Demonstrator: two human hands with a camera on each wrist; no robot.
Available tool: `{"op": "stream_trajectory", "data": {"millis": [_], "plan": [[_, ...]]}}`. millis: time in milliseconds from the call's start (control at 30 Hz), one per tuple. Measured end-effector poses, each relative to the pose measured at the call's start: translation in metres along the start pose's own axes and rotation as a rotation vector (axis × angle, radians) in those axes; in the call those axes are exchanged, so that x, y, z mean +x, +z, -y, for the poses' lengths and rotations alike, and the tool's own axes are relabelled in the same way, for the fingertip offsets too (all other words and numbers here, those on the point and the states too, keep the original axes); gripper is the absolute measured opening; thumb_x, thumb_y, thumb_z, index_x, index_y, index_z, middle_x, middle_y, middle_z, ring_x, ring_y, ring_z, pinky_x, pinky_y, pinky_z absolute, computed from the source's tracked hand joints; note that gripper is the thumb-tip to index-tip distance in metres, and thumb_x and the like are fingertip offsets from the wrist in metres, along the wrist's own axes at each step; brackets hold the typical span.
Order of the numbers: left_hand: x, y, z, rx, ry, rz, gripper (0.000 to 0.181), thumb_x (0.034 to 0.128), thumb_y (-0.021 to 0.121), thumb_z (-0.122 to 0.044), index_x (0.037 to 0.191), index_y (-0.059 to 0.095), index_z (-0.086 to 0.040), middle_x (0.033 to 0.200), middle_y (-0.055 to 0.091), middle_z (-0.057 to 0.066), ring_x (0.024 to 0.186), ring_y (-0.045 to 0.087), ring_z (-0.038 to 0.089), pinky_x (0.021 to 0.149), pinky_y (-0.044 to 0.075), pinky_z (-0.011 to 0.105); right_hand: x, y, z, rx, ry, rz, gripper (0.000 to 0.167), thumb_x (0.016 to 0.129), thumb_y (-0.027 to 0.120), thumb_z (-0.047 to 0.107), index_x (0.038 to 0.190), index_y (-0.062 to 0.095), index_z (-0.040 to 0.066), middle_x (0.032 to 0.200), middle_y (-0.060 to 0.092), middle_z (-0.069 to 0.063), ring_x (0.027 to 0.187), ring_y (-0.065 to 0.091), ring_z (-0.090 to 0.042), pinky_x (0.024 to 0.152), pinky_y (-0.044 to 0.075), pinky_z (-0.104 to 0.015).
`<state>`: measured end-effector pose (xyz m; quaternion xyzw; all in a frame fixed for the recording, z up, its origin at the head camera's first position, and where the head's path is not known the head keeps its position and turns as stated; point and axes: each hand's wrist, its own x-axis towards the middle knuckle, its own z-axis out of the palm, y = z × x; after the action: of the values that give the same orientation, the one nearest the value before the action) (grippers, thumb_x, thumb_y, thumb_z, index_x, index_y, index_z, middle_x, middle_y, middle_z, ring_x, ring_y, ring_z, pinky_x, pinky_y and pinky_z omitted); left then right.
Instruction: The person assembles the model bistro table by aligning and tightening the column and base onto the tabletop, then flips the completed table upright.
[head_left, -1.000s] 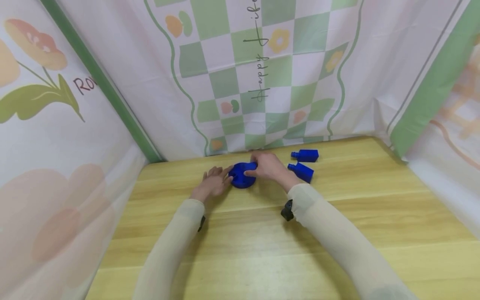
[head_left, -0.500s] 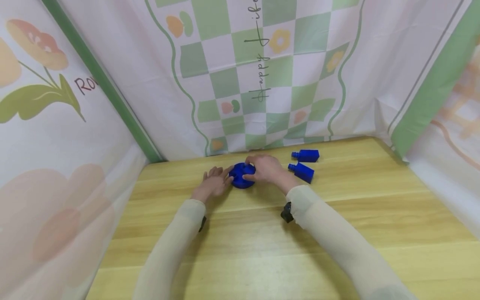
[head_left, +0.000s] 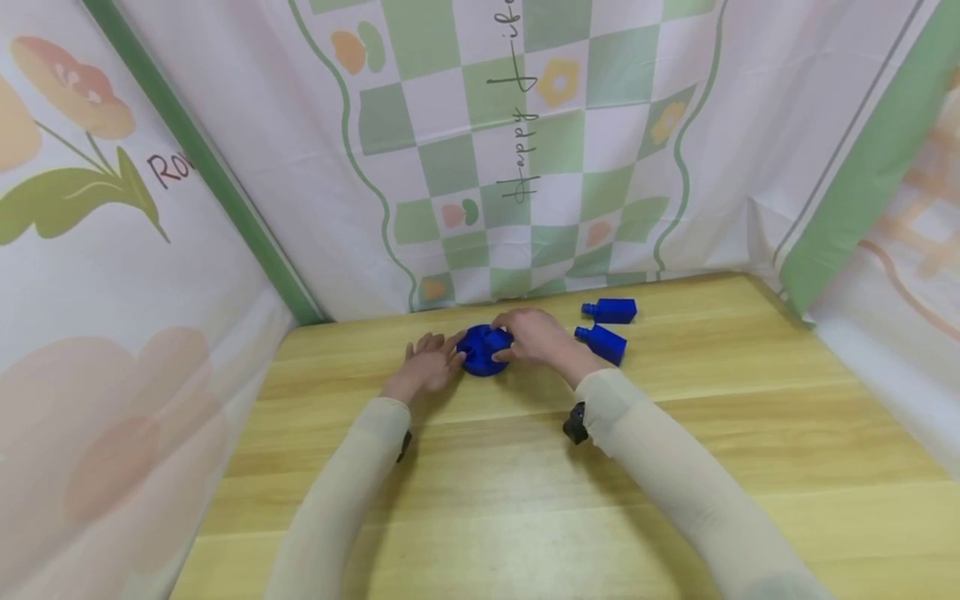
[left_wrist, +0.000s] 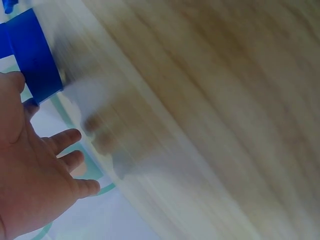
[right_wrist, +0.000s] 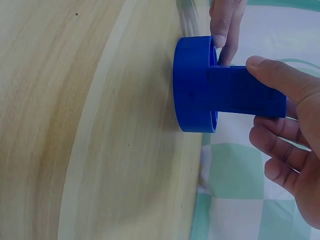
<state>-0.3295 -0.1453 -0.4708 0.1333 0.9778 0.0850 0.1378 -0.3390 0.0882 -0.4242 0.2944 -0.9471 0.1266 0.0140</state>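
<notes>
A round blue base with a raised rim [head_left: 477, 367] [right_wrist: 192, 85] rests on the table between the hands. The right hand [head_left: 536, 336] [right_wrist: 302, 125] pinches a blue rectangular block [right_wrist: 245, 91] between thumb and fingers; its far end sits inside the rim, and the block stands out from the base. How deep it sits is hidden. The left hand [head_left: 427, 367] [left_wrist: 37, 170] touches the near left side of the round base [left_wrist: 37, 60] with thumb and index finger, its other fingers spread and relaxed.
Two blue bottle-shaped blocks with narrow necks, one farther back [head_left: 615, 311] and one nearer [head_left: 606, 345], lie on the wooden table [head_left: 480, 500] right of the right hand. A patterned curtain [head_left: 502, 233] hangs along the back edge.
The right hand has shifted slightly and its fingers have changed position around the block, whose top has turned or tilted a little. The left hand and the round base have stayed in place.
</notes>
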Motion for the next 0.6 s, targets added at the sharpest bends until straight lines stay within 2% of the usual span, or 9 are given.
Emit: {"op": "stream_trajectory", "data": {"millis": [333,600], "plan": [[0.0001,-0.0005,0.0003,-0.005,0.001,-0.007,0.056,0.1075,0.019,-0.053,0.16,0.008,-0.039,0.167,0.019,0.015,0.156,0.007,0.038,0.124,0.006,0.063,0.0,-0.0013,0.0018,-0.016,0.035,-0.016,0.058,0.081,0.08,0.05,0.126,0.068,0.015,0.125,0.071,-0.009,0.11,0.068,-0.03,0.091,0.056,-0.048],[-0.0019,0.0016,0.0005,-0.018,0.028,-0.026,0.056,0.1082,0.02,-0.051,0.161,0.01,-0.034,0.166,0.02,0.019,0.156,0.008,0.04,0.124,0.009,0.061,-0.0018,0.0042,-0.001,0.014,0.034,-0.014,0.057,0.083,0.078,0.049,0.128,0.066,0.015,0.125,0.07,-0.01,0.11,0.067,-0.029,0.094,0.055,-0.048]]}}
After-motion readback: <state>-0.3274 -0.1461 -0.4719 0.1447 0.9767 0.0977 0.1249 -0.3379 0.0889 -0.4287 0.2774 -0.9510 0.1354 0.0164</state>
